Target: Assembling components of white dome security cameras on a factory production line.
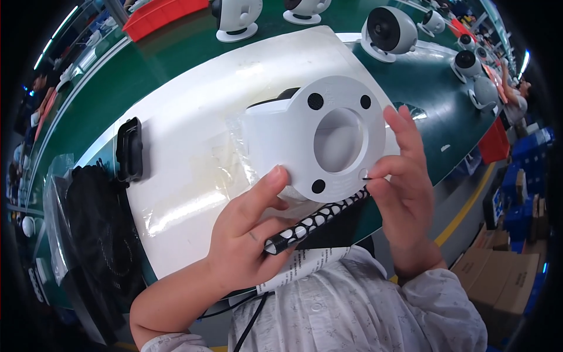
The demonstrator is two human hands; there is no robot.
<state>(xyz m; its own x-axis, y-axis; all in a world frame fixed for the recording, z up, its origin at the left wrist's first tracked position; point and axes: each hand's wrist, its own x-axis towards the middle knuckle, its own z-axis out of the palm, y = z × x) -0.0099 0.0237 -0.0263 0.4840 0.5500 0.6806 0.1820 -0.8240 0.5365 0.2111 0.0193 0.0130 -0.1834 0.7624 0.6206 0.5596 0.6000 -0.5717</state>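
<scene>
Device [281, 138] above sheet [187, 135] on green table [434, 85]

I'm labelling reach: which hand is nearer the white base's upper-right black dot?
Right. The right hand is just right of the black dot; the left hand is farther away, at lower left.

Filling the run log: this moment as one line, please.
left hand: touching white device, holding spotted strip | right hand: pinching dark piece at base | base: three black dots

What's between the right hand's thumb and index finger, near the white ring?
In the head view, a small black pad, seen edge-on, pinched beside the white ring-shaped base.
</scene>
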